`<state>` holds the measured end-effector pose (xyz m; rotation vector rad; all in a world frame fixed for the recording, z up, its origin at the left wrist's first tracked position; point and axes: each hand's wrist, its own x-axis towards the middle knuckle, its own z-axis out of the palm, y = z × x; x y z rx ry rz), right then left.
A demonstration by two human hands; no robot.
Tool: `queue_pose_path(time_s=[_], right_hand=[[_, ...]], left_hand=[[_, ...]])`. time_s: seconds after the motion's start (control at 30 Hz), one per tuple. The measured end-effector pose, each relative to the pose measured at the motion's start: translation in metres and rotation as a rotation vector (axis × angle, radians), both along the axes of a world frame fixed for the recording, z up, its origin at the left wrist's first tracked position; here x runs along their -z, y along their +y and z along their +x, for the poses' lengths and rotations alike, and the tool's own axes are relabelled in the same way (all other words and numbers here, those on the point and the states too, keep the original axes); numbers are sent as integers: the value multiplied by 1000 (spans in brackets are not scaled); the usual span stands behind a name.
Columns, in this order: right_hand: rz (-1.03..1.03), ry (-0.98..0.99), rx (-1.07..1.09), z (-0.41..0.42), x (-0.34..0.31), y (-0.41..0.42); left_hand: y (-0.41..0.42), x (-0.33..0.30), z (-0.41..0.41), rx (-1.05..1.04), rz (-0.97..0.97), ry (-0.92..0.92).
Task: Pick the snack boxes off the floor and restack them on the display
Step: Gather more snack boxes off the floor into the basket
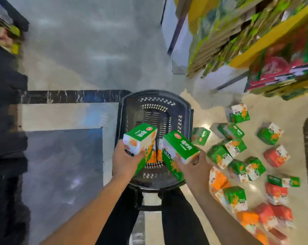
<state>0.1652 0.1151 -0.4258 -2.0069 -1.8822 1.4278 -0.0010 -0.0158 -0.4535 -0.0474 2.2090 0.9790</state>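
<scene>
Left hand (124, 160) grips a green snack box (140, 138), right hand (193, 167) grips another green box (180, 147), both over black basket (156, 110); loose boxes (238, 161) scattered on floor (199, 103) to right

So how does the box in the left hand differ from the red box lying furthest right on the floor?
The box in the left hand is green and white; the red floor box is red and white. The left hand holds the green one up over the black basket, while the red one rests on the floor, untouched. Both look like the same kind of small snack carton.
</scene>
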Motion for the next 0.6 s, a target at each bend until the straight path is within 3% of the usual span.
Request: queue_pose_path(time_s=[0.23,0.4,0.5,0.6], right_hand=[[50,34,62,-67,208,41],[77,57,65,-91,320,63],[70,-40,12,-94,364,66],[60,-204,-58,-91,395,68]], left_hand=[[60,195,-27,7,-22,19],[86,304,-29,-5,-116,26],[95,343,-26,-7,-129,-31],[97,373,-14,142,-143,-148]])
